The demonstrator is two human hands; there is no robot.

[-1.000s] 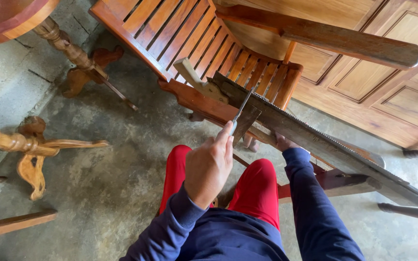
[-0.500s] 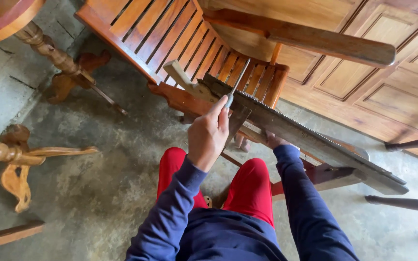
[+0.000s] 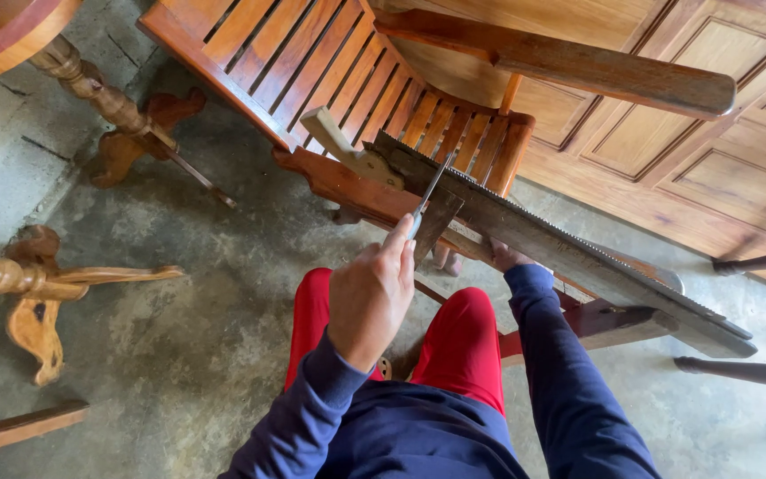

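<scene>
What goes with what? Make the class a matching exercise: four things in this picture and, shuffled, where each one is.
Things:
1. file
2. saw
3. left hand
4. right hand

Places:
A. under the saw blade
B. gripping the file's near end
C. laid across the saw's teeth
D. resting edge-up against the slatted chair

Pairs: 1-C, 2-D, 3-B, 4-A

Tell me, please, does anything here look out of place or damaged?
Nothing looks spilled or broken. The saw blade lies teeth-up across the slatted chair, the left hand holding a thin file against it, and its surface looks dark and worn.
</scene>
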